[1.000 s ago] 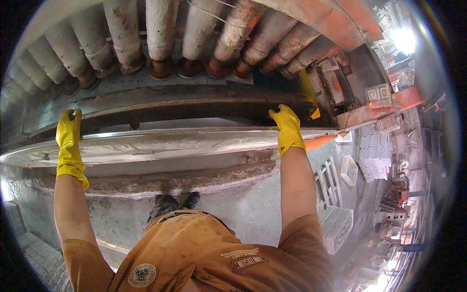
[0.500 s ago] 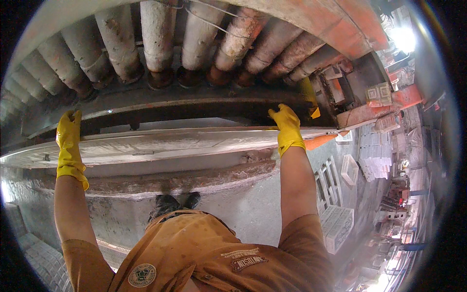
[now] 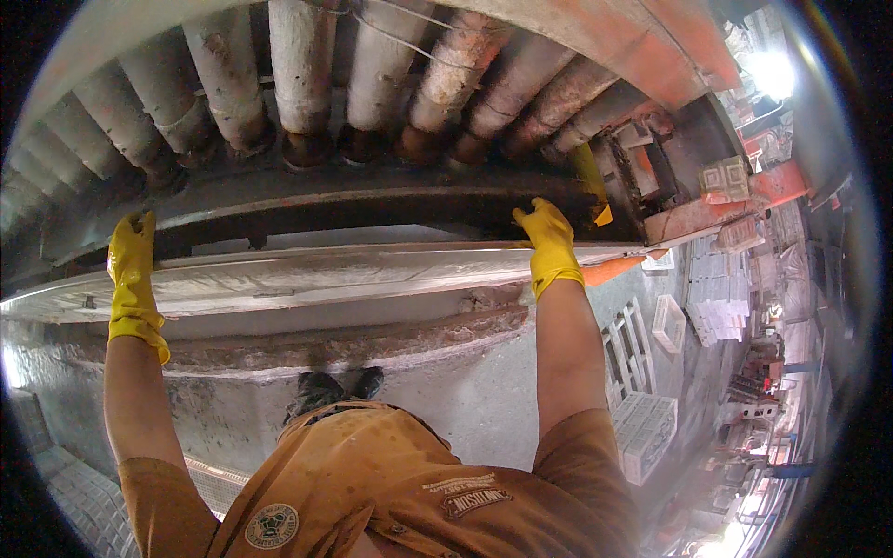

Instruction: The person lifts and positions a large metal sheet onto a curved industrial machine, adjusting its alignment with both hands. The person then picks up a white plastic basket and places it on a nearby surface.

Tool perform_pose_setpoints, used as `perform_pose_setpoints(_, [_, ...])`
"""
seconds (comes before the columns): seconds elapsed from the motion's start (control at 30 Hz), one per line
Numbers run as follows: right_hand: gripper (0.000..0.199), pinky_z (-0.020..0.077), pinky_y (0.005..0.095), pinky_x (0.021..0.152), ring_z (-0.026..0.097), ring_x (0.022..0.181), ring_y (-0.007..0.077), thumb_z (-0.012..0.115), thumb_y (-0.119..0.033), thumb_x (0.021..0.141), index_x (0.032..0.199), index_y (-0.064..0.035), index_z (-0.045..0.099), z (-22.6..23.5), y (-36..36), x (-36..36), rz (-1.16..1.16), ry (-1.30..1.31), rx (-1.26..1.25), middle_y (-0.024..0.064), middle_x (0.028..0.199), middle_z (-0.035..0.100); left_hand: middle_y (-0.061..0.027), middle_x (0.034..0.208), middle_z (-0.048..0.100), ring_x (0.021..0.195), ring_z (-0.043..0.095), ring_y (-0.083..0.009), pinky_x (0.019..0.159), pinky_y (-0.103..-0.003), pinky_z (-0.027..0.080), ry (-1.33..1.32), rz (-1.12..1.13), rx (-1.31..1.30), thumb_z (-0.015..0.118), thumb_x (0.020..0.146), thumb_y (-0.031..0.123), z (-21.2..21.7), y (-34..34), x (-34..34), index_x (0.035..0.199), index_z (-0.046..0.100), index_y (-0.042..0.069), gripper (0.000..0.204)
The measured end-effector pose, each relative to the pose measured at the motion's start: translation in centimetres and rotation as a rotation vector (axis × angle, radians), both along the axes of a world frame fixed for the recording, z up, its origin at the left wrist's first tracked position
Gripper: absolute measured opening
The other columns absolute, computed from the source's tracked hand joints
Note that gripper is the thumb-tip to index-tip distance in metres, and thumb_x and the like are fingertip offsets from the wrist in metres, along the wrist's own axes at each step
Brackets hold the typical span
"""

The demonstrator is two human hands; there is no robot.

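Observation:
Both my arms reach out wide to a long, pale, wet metal panel [image 3: 372,272] along the front of a roller machine. My left hand [image 3: 132,265], in a yellow rubber glove, is closed over the panel's upper edge near its left end, fingers curled. Farther right, my right hand [image 3: 551,240], gloved the same, curls its fingers over that edge too. Behind the panel runs a dark slot with a long curved metal strip [image 3: 344,195] beyond it. The far undersides of the fingers are hidden.
Thick, dirty rollers [image 3: 302,79] stand in a row beyond the slot. An orange-red frame beam [image 3: 665,51] crosses the upper right. A rough ledge [image 3: 372,344] lies below the panel, above my shoes [image 3: 367,382]. Pallets [image 3: 631,349] and white crates [image 3: 648,435] stand on the right.

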State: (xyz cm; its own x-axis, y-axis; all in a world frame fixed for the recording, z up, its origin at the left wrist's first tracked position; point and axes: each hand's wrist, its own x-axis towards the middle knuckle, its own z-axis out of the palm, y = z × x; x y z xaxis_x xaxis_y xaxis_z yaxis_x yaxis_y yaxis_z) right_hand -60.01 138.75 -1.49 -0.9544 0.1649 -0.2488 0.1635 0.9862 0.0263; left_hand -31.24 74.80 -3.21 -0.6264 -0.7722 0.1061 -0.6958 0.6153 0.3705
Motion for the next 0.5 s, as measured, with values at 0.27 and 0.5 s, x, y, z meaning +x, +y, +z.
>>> perform_pose_setpoints(0.27, [0.075,0.0399,0.0429,0.114,0.051,0.139,0.0305,0.067,-0.055,0.089,0.149,-0.0122,0.052,0.0,0.2,-0.3,-0.015,-0.011,-0.067,0.0124,0.153,0.052,-0.0168,0.12,0.072,0.111,0.068,-0.0352,0.094,-0.042,0.052,-0.011,0.008,-0.026,0.059,0.096,0.055,-0.2,-0.3,0.1,0.131,0.065,0.005,0.062])
perform_pose_setpoints(0.5, [0.076,0.0398,0.0439,0.114,0.05,0.141,0.0288,0.066,-0.056,0.09,0.151,-0.0137,0.05,-0.1,0.2,-0.2,0.006,0.008,-0.045,0.0108,0.154,0.05,-0.016,0.121,0.072,0.11,0.069,-0.0339,0.094,-0.041,0.052,-0.003,0.019,-0.017,0.06,0.096,0.055,-0.6,-0.5,0.2,0.13,0.065,0.005,0.061])
